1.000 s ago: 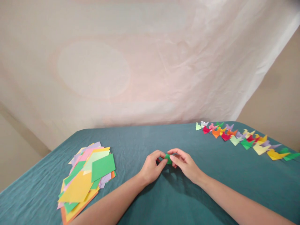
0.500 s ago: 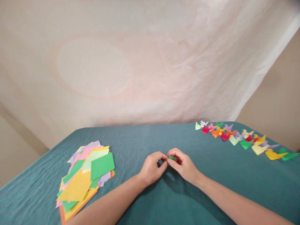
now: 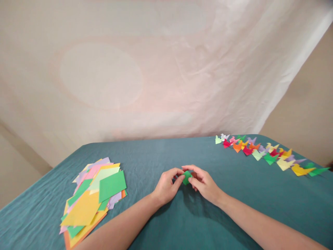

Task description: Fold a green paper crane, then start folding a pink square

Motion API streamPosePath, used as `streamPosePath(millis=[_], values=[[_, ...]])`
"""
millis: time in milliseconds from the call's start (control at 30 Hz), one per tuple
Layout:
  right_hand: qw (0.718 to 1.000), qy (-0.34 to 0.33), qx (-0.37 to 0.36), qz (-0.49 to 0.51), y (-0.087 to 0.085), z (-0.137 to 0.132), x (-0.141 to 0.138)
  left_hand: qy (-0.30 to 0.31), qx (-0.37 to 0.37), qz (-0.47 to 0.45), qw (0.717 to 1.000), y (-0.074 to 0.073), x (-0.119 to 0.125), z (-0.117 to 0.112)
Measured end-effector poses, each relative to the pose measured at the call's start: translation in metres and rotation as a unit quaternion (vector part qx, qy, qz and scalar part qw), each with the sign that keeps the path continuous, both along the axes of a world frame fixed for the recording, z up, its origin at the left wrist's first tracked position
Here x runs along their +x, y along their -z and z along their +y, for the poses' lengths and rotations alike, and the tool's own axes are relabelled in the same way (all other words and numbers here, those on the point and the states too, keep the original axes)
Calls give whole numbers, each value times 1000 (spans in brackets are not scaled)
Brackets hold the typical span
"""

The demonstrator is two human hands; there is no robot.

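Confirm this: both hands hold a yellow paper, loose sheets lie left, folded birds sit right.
Not yellow: the head view shows the paper is green. The left hand and right hand hold it; loose sheets lie left, folded birds right.

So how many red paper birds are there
3: first red bird farthest away, second red bird right of an orange bird, third red bird partly behind a green bird. Others may be hidden.
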State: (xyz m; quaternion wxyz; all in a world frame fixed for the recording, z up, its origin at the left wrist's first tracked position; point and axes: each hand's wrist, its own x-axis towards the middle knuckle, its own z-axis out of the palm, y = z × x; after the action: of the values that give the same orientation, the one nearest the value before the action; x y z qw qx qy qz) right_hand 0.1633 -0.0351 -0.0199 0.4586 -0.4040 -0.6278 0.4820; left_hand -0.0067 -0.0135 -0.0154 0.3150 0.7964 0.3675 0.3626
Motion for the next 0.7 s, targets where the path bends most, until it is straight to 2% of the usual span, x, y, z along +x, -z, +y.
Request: streamPosePath(millis=[133,233,567,700], values=[[999,-3,53,8,2,2,-1,-14,-8,-24,1000,0,2,0],[998,-1,65,13,4,4,0,-32,-18,-44,998,0,3,-1],[1000,1,19,-19,3,6,2,-45,-4,-46,998,2,1,1],[999,19,27,-39,5,7,2,-55,-5,-63,996,2,0,2]])
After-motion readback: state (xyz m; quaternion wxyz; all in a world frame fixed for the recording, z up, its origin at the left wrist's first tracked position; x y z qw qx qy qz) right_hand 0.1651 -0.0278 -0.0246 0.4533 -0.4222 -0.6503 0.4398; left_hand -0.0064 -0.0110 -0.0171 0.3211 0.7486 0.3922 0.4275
